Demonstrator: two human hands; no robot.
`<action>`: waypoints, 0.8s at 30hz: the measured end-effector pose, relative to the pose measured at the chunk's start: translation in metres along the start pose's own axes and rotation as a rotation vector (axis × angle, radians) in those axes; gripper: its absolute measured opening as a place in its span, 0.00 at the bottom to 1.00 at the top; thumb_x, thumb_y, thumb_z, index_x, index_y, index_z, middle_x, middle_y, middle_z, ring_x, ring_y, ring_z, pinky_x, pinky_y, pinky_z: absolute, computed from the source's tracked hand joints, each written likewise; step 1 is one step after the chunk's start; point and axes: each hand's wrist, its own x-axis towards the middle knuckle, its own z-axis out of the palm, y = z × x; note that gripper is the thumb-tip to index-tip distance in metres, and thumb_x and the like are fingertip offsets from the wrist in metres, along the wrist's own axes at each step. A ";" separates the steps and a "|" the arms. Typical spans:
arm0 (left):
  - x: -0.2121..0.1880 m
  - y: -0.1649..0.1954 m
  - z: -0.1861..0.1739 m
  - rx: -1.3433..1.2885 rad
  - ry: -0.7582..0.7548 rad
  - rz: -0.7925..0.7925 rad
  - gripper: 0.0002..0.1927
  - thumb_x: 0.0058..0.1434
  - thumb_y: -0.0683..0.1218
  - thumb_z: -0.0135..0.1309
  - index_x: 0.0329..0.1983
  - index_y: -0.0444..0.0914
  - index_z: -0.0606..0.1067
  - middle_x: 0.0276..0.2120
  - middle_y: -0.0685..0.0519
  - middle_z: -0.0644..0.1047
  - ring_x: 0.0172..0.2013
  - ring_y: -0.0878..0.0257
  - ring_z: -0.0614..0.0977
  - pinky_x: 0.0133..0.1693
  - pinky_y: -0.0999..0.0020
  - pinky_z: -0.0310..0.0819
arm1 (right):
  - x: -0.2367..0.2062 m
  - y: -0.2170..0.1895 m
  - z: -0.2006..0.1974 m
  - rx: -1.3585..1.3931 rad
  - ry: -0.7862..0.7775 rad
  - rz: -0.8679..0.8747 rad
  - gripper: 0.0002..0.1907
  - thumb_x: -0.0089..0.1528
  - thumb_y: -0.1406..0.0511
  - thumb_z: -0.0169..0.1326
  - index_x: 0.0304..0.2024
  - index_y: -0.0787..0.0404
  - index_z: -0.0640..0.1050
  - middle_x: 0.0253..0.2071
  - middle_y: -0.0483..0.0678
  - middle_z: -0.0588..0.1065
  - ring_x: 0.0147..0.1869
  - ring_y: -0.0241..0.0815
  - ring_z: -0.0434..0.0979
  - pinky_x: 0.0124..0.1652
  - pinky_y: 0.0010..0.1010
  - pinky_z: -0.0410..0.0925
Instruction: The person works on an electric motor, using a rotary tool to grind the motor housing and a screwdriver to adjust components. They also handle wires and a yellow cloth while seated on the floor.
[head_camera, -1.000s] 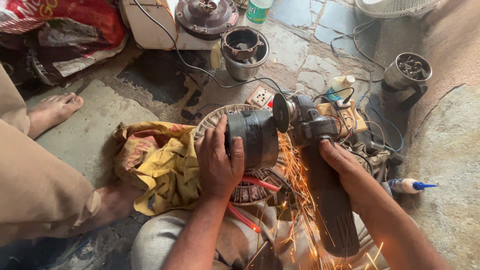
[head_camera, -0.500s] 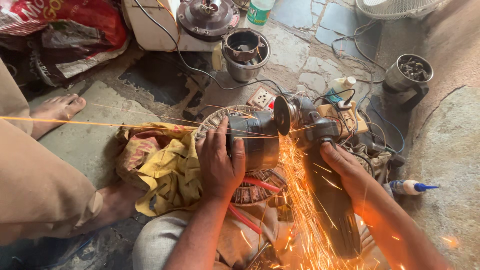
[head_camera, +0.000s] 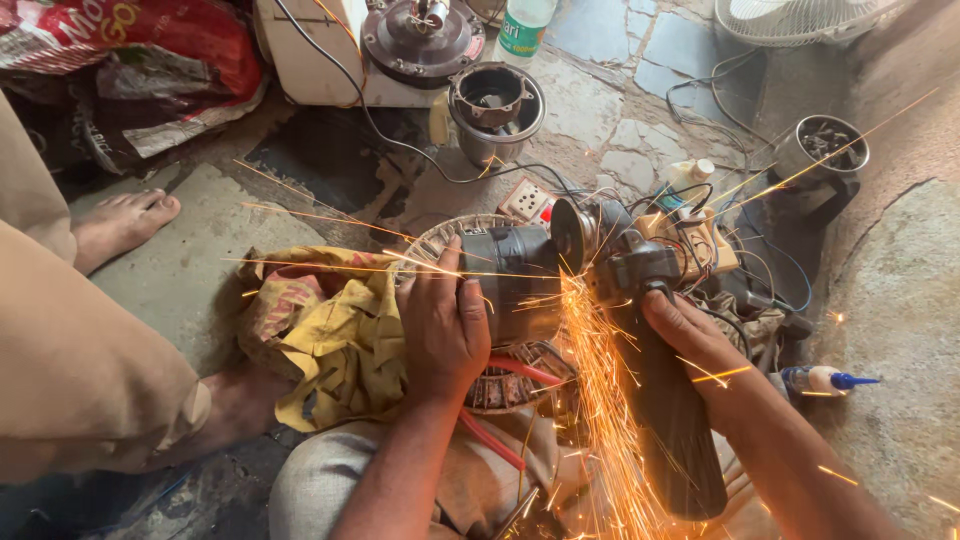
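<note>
**Motor housing under the grinder, sparks flying**

Motor housing (head_camera: 515, 285), a dark metal cylinder, lies on its side low over the stone floor (head_camera: 600, 130), just ahead of the person's knees. In the head view the left hand (head_camera: 443, 325) is clamped over its near side, fingers wrapped across the top and thumb along the flank, holding it fast. The right hand (head_camera: 695, 345) is closed round the dark body of an angle grinder (head_camera: 650, 380), whose disc (head_camera: 572, 235) meets the right end of the housing. Orange sparks (head_camera: 600, 420) pour down from that contact toward the lap, with a few long streaks shooting left and right.

A crumpled yellow cloth (head_camera: 330, 340) lies just left of the housing, touching the left hand's wrist side. Beyond it stand a steel jar (head_camera: 495, 110) and a mixer base (head_camera: 420, 40), with a white socket box (head_camera: 528, 200) near the disc. A small blue-tipped bottle (head_camera: 825, 380) lies to the right. Another person's bare foot (head_camera: 120, 225) rests on the floor at left.
</note>
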 end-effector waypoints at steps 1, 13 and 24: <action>0.000 0.000 0.000 0.012 -0.002 -0.012 0.25 0.72 0.49 0.43 0.68 0.34 0.68 0.48 0.44 0.76 0.48 0.49 0.76 0.55 0.51 0.65 | -0.001 0.000 0.001 0.014 -0.031 -0.024 0.28 0.62 0.47 0.53 0.56 0.58 0.75 0.37 0.43 0.76 0.32 0.35 0.75 0.28 0.31 0.70; 0.006 0.005 -0.006 -0.010 -0.004 0.016 0.24 0.72 0.49 0.42 0.67 0.32 0.68 0.50 0.42 0.76 0.49 0.44 0.76 0.56 0.50 0.64 | 0.004 0.000 -0.023 0.151 -0.098 -0.064 0.37 0.60 0.41 0.50 0.54 0.65 0.74 0.40 0.56 0.81 0.37 0.47 0.83 0.37 0.40 0.77; 0.004 0.003 -0.005 -0.023 0.009 0.021 0.24 0.73 0.49 0.42 0.67 0.32 0.68 0.47 0.43 0.76 0.48 0.46 0.76 0.54 0.51 0.65 | 0.005 0.010 -0.012 0.044 -0.177 -0.122 0.33 0.62 0.44 0.51 0.51 0.66 0.74 0.36 0.56 0.79 0.32 0.45 0.80 0.31 0.35 0.74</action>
